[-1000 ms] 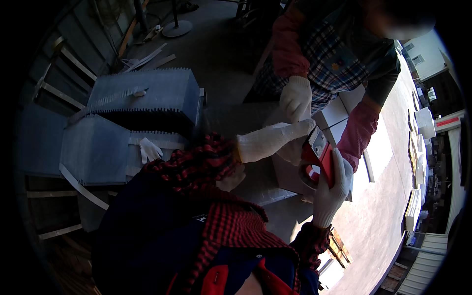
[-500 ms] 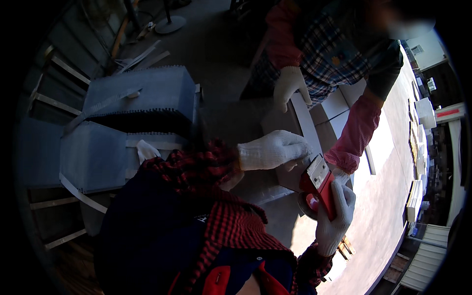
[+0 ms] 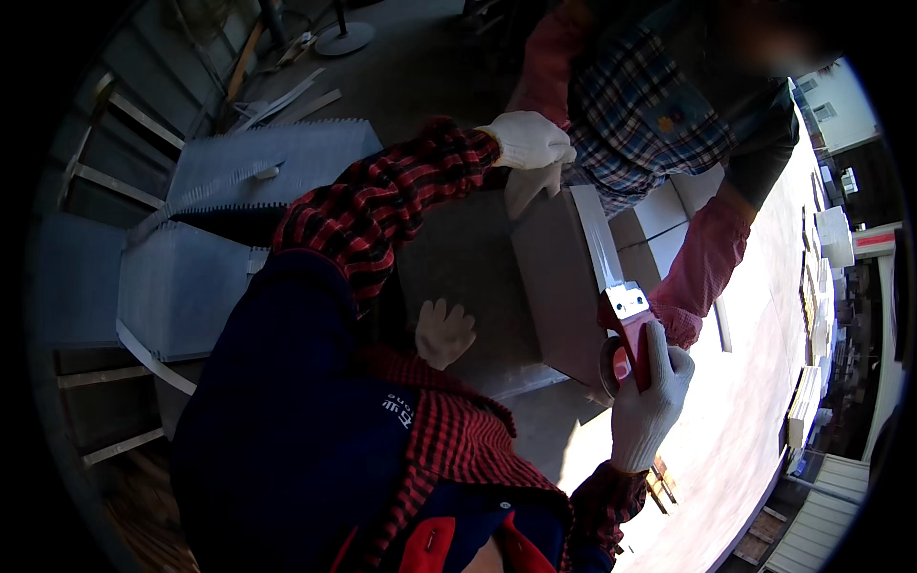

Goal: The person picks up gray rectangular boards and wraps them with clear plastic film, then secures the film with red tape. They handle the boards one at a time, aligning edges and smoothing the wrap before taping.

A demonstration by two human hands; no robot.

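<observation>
My right hand (image 3: 654, 401), in a white knit glove, grips a red tape dispenser (image 3: 632, 329) with a metal plate, at the near end of a pale box (image 3: 549, 277). A shiny strip of packing tape (image 3: 597, 239) runs from the dispenser along the box's top edge. At the strip's far end my gloved left hand (image 3: 530, 140) has its fingers closed, pinching the tape; the fingertips are partly hidden. Just under it is a co-worker's gloved hand (image 3: 533, 189). The co-worker's other hand is mostly hidden behind the dispenser, below a pink sleeve (image 3: 702, 263).
A pale glove (image 3: 444, 334) with spread fingers shows beside my vest; whose it is I cannot tell. Grey boxes with toothed edges (image 3: 277, 158) stand at left, near wooden slats (image 3: 119, 186). More white boxes (image 3: 659, 210) lie beyond the taped one. Loose strips (image 3: 287, 100) lie behind.
My left hand has moved far up and away from the dispenser to the box's far end, drawing out tape. The right hand and dispenser stay near the same place, tilted slightly more upright.
</observation>
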